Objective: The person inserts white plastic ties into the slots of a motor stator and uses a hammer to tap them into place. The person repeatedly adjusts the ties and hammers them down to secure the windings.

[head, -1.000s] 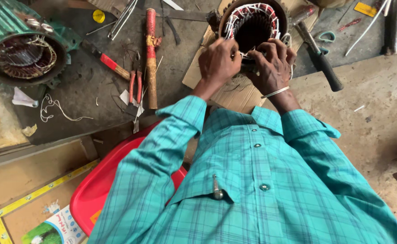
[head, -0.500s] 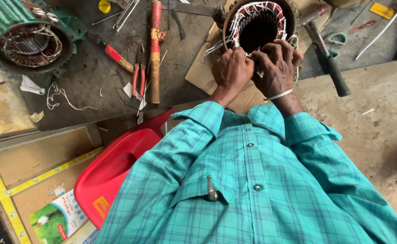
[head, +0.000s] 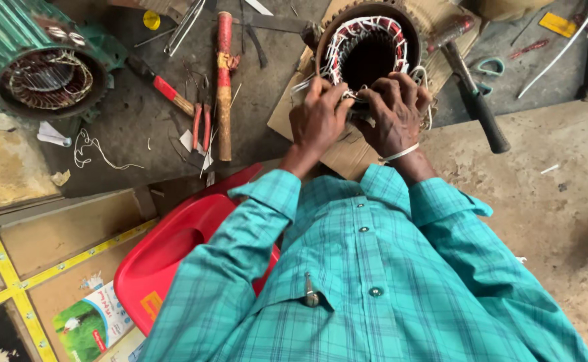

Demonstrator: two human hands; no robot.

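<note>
Both hands stay on stator (head: 367, 50) rim: left hand (head: 317, 121) and right hand (head: 394, 114) still pinch winding wires; binding continues.

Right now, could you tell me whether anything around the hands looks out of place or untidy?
Mostly clutter: wire offcuts and paper scraps lie strewn beside the green motor housing. Both the left hand and right hand work the stator windings.

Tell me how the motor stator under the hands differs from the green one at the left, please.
The stator under the hands has white and red windings; the green motor housing holds bare coppery coils. The first rests on cardboard, with the left hand and right hand on its wires; the green one lies untouched. Both are round with open bores.
</note>
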